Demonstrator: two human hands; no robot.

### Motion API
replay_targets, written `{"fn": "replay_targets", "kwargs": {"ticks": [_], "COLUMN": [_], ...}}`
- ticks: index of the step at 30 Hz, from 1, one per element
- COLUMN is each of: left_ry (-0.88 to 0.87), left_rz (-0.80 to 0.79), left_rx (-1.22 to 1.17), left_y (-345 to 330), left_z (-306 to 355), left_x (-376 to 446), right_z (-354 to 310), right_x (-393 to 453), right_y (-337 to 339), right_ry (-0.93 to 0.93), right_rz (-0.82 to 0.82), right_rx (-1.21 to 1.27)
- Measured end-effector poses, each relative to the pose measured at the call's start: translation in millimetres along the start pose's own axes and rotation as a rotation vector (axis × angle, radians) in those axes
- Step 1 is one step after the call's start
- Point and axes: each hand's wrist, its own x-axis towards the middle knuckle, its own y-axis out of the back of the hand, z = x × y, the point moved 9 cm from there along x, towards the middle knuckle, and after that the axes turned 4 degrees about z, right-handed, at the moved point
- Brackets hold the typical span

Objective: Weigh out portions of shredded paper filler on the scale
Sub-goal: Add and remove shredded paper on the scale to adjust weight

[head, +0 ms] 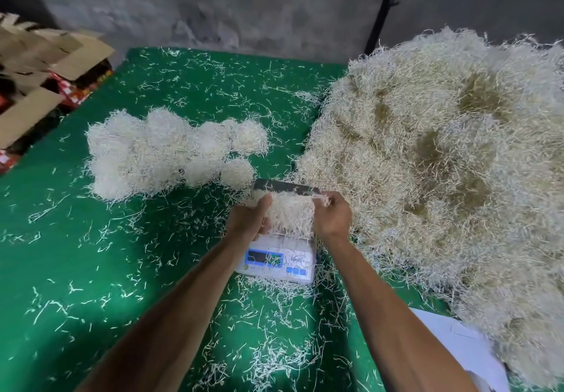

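Observation:
A wad of cream shredded paper (291, 213) sits between both hands, just above the white digital scale (279, 262). My left hand (248, 219) cups its left side with curled fingers. My right hand (334, 216) grips its right side and pinches a few strands at the top. The scale's metal pan (283, 186) shows behind the wad, and loose strands lie over its display. A huge heap of shredded paper (442, 153) fills the right side of the green table (61, 254).
Several rounded portions of shredded paper (171, 150) lie grouped left of the scale. Loose strands are scattered over the green surface. Cardboard boxes (39, 77) are stacked at the far left. A grey wall stands behind; a white sheet (457, 342) lies at lower right.

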Motion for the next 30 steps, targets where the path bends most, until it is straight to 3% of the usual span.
{"fn": "replay_targets", "kwargs": {"ticks": [6,10,14,20,25,30], "left_ry": [0.162,0.153,0.194,0.207,0.162,0.166], "left_rz": [-0.082,-0.186,-0.243,-0.205,-0.117,-0.076], "left_rx": [-0.206,-0.329,-0.457,-0.480,-0.363,-0.343], "left_y": [9.2,27.0,34.9,36.5,47.7,52.1], "left_z": [1.6,-3.8,-23.9,-39.0,-35.0,-31.5], "left_x": [-0.4,-5.4,-15.1,-30.9,-31.5,-31.4], "right_z": [-20.9,-20.8,-15.4,-0.4,12.0,8.8], "right_x": [2.7,7.9,1.5,-15.2,-15.5,-21.0], "right_y": [-3.0,29.3,35.9,30.1,32.1,41.7], "right_ry": [0.086,0.156,0.166,0.120,0.114,0.131], "right_rz": [-0.089,0.063,0.040,0.003,0.017,0.109], "right_rx": [-0.066,-0.188,-0.196,-0.213,-0.240,-0.293]}}
